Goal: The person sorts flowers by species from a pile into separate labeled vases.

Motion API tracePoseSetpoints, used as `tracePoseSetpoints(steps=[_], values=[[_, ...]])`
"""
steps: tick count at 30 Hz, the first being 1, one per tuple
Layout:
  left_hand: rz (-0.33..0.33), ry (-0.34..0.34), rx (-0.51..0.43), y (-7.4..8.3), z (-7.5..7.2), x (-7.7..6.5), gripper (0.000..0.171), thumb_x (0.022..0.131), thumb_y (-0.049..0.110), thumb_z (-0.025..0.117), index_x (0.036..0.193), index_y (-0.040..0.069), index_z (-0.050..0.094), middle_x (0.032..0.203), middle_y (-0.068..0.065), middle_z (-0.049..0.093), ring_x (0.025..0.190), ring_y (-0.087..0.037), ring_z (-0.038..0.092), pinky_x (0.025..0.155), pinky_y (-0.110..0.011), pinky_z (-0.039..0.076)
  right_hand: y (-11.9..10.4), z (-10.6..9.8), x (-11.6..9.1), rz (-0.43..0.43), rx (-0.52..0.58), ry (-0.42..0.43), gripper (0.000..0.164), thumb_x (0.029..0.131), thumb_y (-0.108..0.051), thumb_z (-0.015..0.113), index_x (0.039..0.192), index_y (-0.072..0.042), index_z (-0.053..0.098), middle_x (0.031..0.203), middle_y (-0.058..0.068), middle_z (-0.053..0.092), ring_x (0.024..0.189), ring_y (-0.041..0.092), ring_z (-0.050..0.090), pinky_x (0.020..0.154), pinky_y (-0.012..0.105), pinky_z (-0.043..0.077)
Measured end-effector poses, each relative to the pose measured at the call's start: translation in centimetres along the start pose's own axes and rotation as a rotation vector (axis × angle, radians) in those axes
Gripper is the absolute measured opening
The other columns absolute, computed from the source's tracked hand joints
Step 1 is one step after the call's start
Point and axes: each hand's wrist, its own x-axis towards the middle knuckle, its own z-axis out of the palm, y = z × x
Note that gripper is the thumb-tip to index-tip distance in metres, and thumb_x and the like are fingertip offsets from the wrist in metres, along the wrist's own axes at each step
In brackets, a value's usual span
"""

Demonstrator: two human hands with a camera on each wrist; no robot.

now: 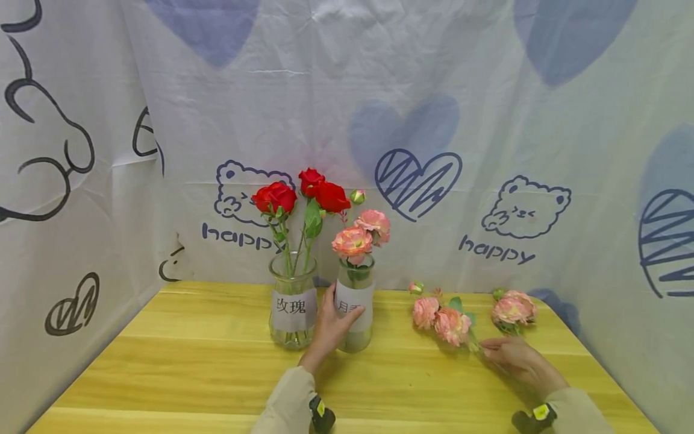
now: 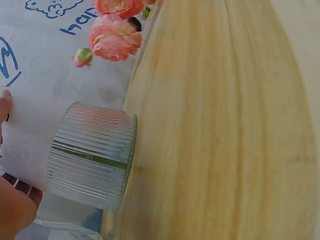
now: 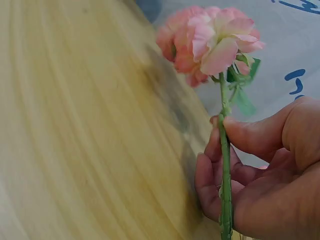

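Note:
My left hand (image 1: 334,322) grips a clear glass vase (image 1: 356,340), thumb across its white paper label and fingers round the far side. The ribbed lower part of this vase shows in the left wrist view (image 2: 92,155). Pink flowers (image 1: 353,242) stand in it, the stem visible through the glass. On the right, my right hand (image 1: 517,360) pinches the green stem (image 3: 225,170) of a pink artificial flower spray (image 1: 452,325) between thumb and fingers. Its blooms (image 3: 212,42) point away from the hand, with a small bud at the far tip.
Left of the held vase stands another labelled glass vase (image 1: 293,337) with red roses (image 1: 275,197). Another pink flower (image 1: 514,307) lies on the wooden table (image 1: 179,355) just beyond my right hand. A white printed cloth (image 1: 423,72) hangs behind the table.

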Motion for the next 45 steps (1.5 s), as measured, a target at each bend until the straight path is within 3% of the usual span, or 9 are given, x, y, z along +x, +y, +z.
tracePoseSetpoints(steps=[4,10,13,26,28,31,36,41,45], values=[[-0.006,-0.001,0.005,-0.1,0.0,0.0,0.08,0.083,0.019,0.077,0.142,-0.011,0.032,0.135,-0.03,0.044,0.119,-0.044,0.046,0.099,-0.058,0.039,0.0,0.0,-0.1,-0.047,0.132,-0.056,0.046,0.095,0.008,0.047,0.131,0.03,0.028,0.111,0.023,0.061,0.092,0.014,0.058,0.079,0.026,0.053],[0.001,0.003,0.008,0.0,0.0,0.0,0.08,0.083,0.019,0.077,0.142,-0.01,0.032,0.134,-0.03,0.045,0.119,-0.044,0.047,0.098,-0.058,0.04,-0.5,0.0,0.0,-0.086,0.299,-0.1,0.056,0.1,0.002,0.042,0.14,0.025,0.01,0.116,0.018,0.057,0.087,0.009,0.057,0.076,0.026,0.054],[0.005,0.009,0.011,0.0,0.1,0.0,0.079,0.082,0.018,0.078,0.142,-0.011,0.033,0.133,-0.03,0.045,0.118,-0.044,0.047,0.098,-0.058,0.04,-0.7,0.0,0.0,-0.105,0.38,-0.116,0.056,0.101,0.001,0.042,0.141,0.024,0.01,0.101,0.002,0.06,0.084,0.01,0.059,0.075,0.024,0.053],[0.031,0.008,0.018,-0.3,0.1,0.0,0.079,0.083,0.018,0.077,0.141,-0.011,0.033,0.132,-0.03,0.046,0.116,-0.044,0.049,0.095,-0.058,0.042,-1.1,0.0,-0.2,-0.172,0.375,-0.135,0.064,0.1,-0.003,0.046,0.138,0.027,0.005,0.101,-0.008,0.061,0.089,0.003,0.058,0.078,0.021,0.05],[0.035,0.008,0.023,-0.4,0.1,0.1,0.079,0.082,0.018,0.077,0.141,-0.011,0.033,0.132,-0.03,0.046,0.116,-0.044,0.049,0.095,-0.058,0.042,-1.2,0.1,-0.1,-0.19,0.39,-0.132,0.061,0.1,-0.003,0.046,0.137,0.027,0.009,0.101,-0.007,0.06,0.09,0.004,0.059,0.079,0.021,0.05],[0.022,0.005,0.013,-0.4,0.1,0.1,0.079,0.082,0.017,0.077,0.142,-0.01,0.033,0.133,-0.03,0.046,0.117,-0.044,0.048,0.096,-0.058,0.041,-1.3,0.2,-0.1,-0.211,0.421,-0.124,0.045,0.1,-0.002,0.047,0.133,0.023,0.03,0.1,-0.006,0.061,0.088,0.005,0.059,0.078,0.02,0.05],[0.001,-0.001,0.002,-0.3,0.1,0.1,0.079,0.083,0.018,0.077,0.143,-0.009,0.032,0.134,-0.029,0.045,0.119,-0.043,0.047,0.098,-0.057,0.04,-1.7,0.3,-0.2,-0.234,0.488,-0.112,0.016,0.099,0.0,0.048,0.112,-0.001,0.058,0.099,-0.006,0.063,0.085,0.006,0.059,0.076,0.022,0.051],[0.002,-0.003,-0.002,-0.2,0.0,0.0,0.079,0.083,0.018,0.076,0.143,-0.009,0.032,0.135,-0.029,0.044,0.12,-0.043,0.047,0.098,-0.057,0.04,-2.2,0.4,-0.2,-0.263,0.523,-0.088,0.022,0.099,0.002,0.047,0.099,-0.013,0.063,0.096,-0.008,0.066,0.086,0.005,0.061,0.078,0.021,0.052],[0.006,-0.005,-0.004,-0.2,0.0,0.0,0.079,0.084,0.018,0.076,0.143,-0.009,0.032,0.134,-0.029,0.044,0.12,-0.043,0.047,0.098,-0.057,0.04,-2.4,0.5,-0.1,-0.276,0.545,-0.074,0.022,0.098,0.002,0.047,0.101,-0.014,0.062,0.097,-0.007,0.067,0.089,0.005,0.062,0.08,0.021,0.052]])
